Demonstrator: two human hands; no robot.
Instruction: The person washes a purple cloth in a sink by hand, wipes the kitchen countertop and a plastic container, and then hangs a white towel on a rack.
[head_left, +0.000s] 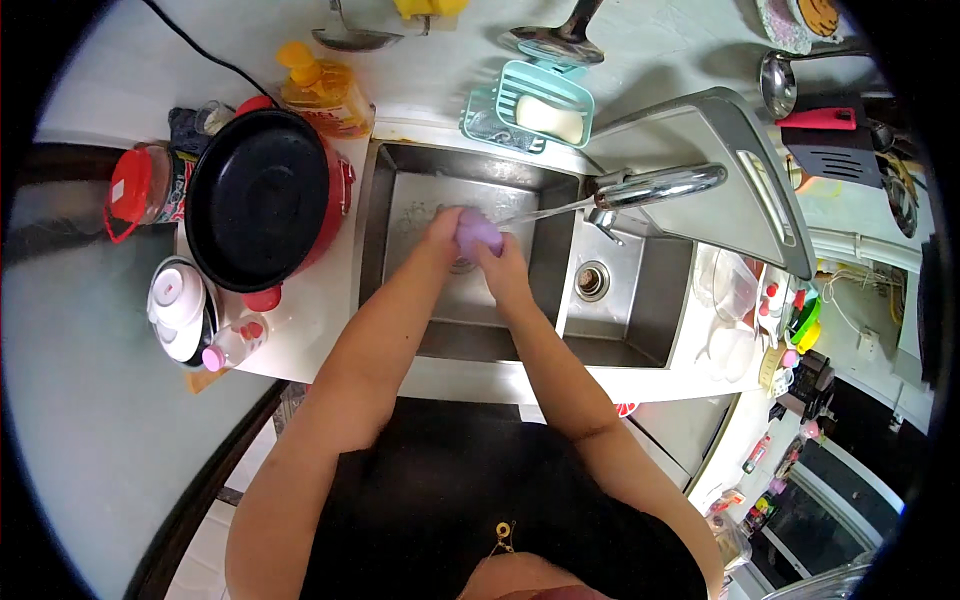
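Observation:
Over the larger stainless steel sink basin (480, 300), my left hand (444, 231) and my right hand (504, 268) both grip a small light purple item (477, 231). Its kind is unclear; it could be a cloth or a small cup, and my fingers hide part of it. A thin stream of water (544, 214) runs from the chrome faucet (660, 187) towards it. Below my hands, the basin's drain (463, 265) is partly covered from sight.
Left of the sink stand a red pot with a black interior (259, 199), an orange dish soap bottle (322, 94) and stacked bowls (178, 296). A teal soap rack (544, 101) hangs behind. A grey-edged cutting board (720, 172) leans over the smaller basin (611, 270).

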